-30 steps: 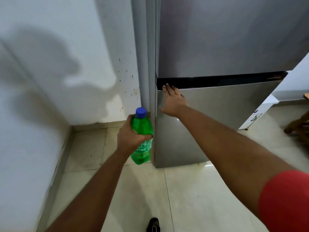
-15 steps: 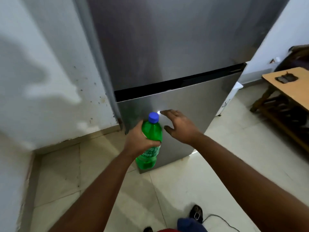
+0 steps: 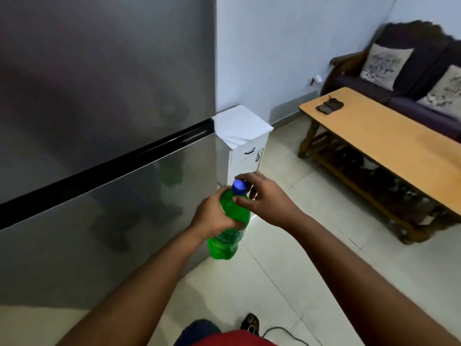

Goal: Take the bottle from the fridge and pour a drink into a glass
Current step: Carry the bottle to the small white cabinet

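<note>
A green plastic bottle (image 3: 230, 222) with a blue cap (image 3: 239, 187) is upright in front of me, slightly tilted. My left hand (image 3: 212, 217) is wrapped around its middle. My right hand (image 3: 265, 197) is at the bottle's neck, fingers curled around the cap, thumb against the green shoulder. The grey fridge (image 3: 99, 121) stands shut on the left, with a black strip between its two doors. No glass is in view.
A small white cabinet (image 3: 243, 136) stands beside the fridge. A low wooden table (image 3: 389, 143) with a dark object (image 3: 329, 106) on it stands at the right, a dark sofa (image 3: 409, 78) with cushions behind it. Tiled floor lies below, with a cable near my feet.
My right hand left the fridge door and came to the bottle's cap. My view has swung right, away from the wall towards the table and sofa.
</note>
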